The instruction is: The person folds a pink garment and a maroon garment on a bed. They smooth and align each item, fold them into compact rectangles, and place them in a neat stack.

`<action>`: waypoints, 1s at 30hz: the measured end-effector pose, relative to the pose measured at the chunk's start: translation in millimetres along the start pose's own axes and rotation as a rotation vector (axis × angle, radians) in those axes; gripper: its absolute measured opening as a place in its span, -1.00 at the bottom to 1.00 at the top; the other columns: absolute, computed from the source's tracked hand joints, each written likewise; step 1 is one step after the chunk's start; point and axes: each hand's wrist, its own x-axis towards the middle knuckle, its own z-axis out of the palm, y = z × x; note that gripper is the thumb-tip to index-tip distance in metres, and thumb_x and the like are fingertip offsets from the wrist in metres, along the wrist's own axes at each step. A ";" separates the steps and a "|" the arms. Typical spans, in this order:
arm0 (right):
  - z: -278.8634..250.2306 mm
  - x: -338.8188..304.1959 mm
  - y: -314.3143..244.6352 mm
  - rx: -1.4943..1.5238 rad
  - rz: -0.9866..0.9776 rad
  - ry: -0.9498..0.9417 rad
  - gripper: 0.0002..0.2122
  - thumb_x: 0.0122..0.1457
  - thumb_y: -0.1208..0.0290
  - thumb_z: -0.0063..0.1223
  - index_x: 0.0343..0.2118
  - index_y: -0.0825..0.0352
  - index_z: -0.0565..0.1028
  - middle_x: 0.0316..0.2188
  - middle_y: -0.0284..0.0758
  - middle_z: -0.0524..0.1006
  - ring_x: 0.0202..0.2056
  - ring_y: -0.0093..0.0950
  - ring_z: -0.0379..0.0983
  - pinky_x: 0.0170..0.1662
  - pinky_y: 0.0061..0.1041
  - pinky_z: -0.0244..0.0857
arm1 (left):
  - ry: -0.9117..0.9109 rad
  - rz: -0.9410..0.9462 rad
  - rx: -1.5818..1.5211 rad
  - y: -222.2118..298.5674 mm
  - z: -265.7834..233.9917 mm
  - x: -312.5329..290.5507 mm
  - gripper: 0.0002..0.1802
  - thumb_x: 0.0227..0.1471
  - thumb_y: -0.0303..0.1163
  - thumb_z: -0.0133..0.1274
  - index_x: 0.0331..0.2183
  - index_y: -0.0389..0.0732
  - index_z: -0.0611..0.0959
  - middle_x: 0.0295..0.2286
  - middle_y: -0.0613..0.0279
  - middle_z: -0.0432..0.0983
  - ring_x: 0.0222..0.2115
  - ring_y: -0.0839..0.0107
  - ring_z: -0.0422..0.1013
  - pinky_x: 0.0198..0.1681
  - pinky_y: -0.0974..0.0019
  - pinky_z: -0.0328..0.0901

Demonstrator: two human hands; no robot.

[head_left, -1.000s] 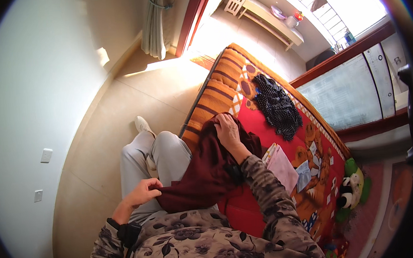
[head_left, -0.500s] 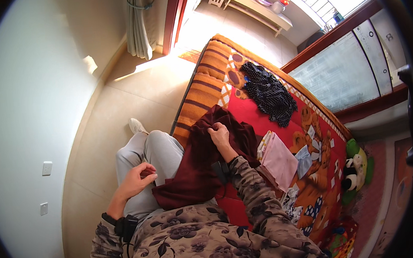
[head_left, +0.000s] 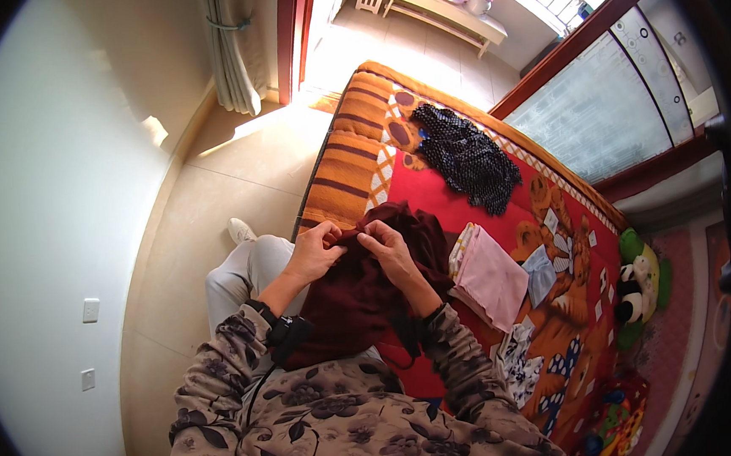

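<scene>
1. Left hand [head_left: 314, 250]: fingers curled closed, pinching the upper edge of the dark red garment [head_left: 362, 300]; a black band shows at the wrist.
2. Right hand [head_left: 388, 250]: fingers bent closed on the same upper edge, just beside the left hand, the two nearly touching.
3. Dark red garment: bunched knit cloth, held up at its top by both hands; the rest drapes over the person's lap and onto the near edge of the bed [head_left: 352, 157].
4. Bed: covered by a red spread with cartoon animal print and an orange striped border; runs from the top centre toward the lower right.
5. Black garment [head_left: 465, 157]: crumpled, dotted pattern, lying on the bed well apart from the hands, toward the far end.
6. Pink folded cloth [head_left: 492, 277]: flat stack on the bed, just beside the dark red garment, to its right.
7. White patterned cloth [head_left: 519, 361]: small, folded, on the bed below the pink stack.
8. Panda soft toy [head_left: 639, 283]: at the far edge of the bed, right side.
9. Curtain [head_left: 230, 47]: pale, tied, by the doorway at top.
</scene>
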 end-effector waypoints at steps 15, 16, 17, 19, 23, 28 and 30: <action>-4.8 -9.8 23.4 0.461 0.175 -0.078 -0.90 0.23 0.35 -0.07 -0.38 0.22 0.40 -0.50 -0.58 0.38 -0.47 -0.75 0.29 -0.37 -0.68 0.23 | -0.039 0.025 -0.251 -16.2 18.8 -12.1 -0.83 -0.14 -0.59 -0.02 -0.39 -0.22 0.43 -0.51 0.36 0.40 -0.63 0.53 0.36 -0.57 0.48 0.29; -3.3 -11.1 23.6 0.344 0.084 -0.129 -0.91 0.23 0.37 -0.07 -0.38 0.23 0.40 -0.51 -0.60 0.35 -0.45 -0.77 0.25 -0.36 -0.70 0.20 | -0.014 0.131 -0.084 -18.7 20.9 -10.4 -0.81 -0.17 -0.56 -0.01 -0.38 -0.24 0.45 -0.51 0.32 0.42 -0.59 0.50 0.38 -0.52 0.44 0.30; -2.5 -11.7 23.7 0.233 -0.011 -0.094 -0.92 0.22 0.39 -0.07 -0.38 0.25 0.39 -0.52 -0.61 0.32 -0.44 -0.79 0.21 -0.34 -0.73 0.18 | 0.004 0.223 0.040 -20.4 22.2 -10.8 -0.78 -0.21 -0.54 -0.01 -0.37 -0.27 0.47 -0.51 0.28 0.43 -0.54 0.47 0.41 -0.47 0.41 0.31; -2.7 -10.7 23.7 0.155 -0.083 -0.125 -0.93 0.20 0.41 -0.04 -0.39 0.26 0.39 -0.51 -0.61 0.30 -0.41 -0.80 0.19 -0.33 -0.77 0.14 | -0.003 0.170 0.384 -19.8 18.7 -10.3 -0.73 -0.20 -0.42 0.01 -0.35 -0.33 0.51 -0.53 0.16 0.48 -0.47 0.48 0.43 -0.39 0.35 0.32; -9.0 -6.0 19.3 0.024 -0.081 0.119 -0.94 0.16 0.47 0.03 -0.37 0.27 0.39 -0.50 -0.59 0.31 -0.44 -0.79 0.20 -0.35 -0.76 0.16 | -0.098 -0.238 -0.483 -8.6 9.6 -12.0 -0.89 0.04 -0.33 0.03 -0.42 -0.15 0.57 -0.61 0.41 0.44 -0.68 0.61 0.30 -0.62 0.53 0.17; 1.5 -18.2 -4.9 -0.546 -0.300 0.364 -0.83 0.02 0.42 0.19 -0.43 0.34 0.42 -0.50 -0.33 0.43 -0.45 -0.53 0.38 -0.35 -0.59 0.28 | -0.099 -0.176 -0.489 0.4 8.2 -14.2 -0.89 0.13 -0.32 -0.03 -0.41 -0.10 0.51 -0.64 0.51 0.32 -0.72 0.71 0.17 -0.69 0.62 0.04; 9.1 -24.1 -18.7 -0.744 -0.598 0.328 -0.82 0.00 0.39 0.21 -0.43 0.34 0.43 -0.48 -0.32 0.44 -0.42 -0.43 0.39 -0.33 -0.51 0.30 | -0.081 -0.208 -0.511 0.1 8.6 -12.9 -0.90 0.14 -0.33 -0.05 -0.40 -0.09 0.48 -0.63 0.49 0.34 -0.71 0.69 0.22 -0.69 0.60 0.08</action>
